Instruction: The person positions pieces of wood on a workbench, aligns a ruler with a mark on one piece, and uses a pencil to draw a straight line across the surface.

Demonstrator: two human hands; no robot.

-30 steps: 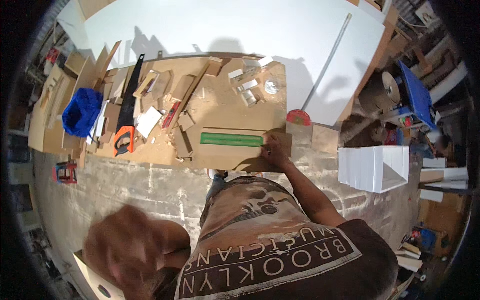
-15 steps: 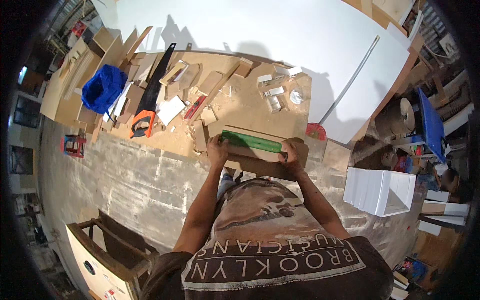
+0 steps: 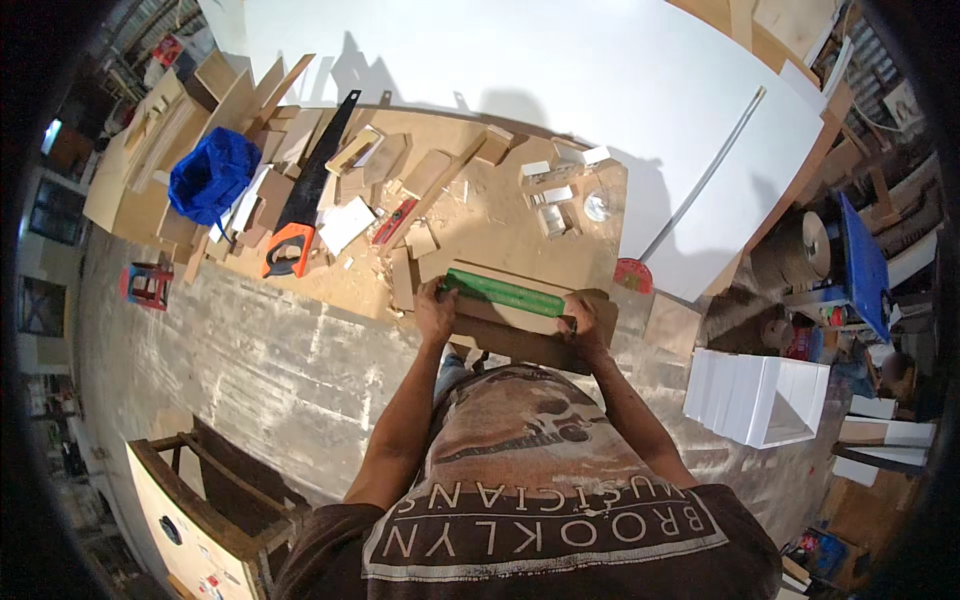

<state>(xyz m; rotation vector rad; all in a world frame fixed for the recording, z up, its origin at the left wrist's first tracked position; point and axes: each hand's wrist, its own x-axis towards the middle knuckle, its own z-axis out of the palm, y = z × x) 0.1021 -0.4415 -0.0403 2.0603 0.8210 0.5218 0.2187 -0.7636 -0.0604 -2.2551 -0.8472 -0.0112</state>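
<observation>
A flat green strip (image 3: 505,293), with faint marks along it like a ruler, lies across a brown board (image 3: 515,341) at the bench's near edge. At its left end, my left hand (image 3: 434,312) is closed, thumb and fingers pressed together on the strip. My right hand (image 3: 582,325) pinches the other end, its fingers curled near the board's edge. Beyond the strip lie a red spirit level (image 3: 394,221), wood offcuts (image 3: 427,170) and shavings. A handsaw (image 3: 310,195) with an orange and black handle rests to the left.
A blue bag (image 3: 213,176) sits among stacked boards at left. Small white blocks (image 3: 553,208) and a clear round roll (image 3: 597,206) lie at right. A large white panel (image 3: 560,60) covers the far side. Beside the bench, a white box (image 3: 757,396) stands on the floor.
The whole view has shifted slightly. Both hands keep their hold on the green strip, which lies in nearly the same place on the board.
</observation>
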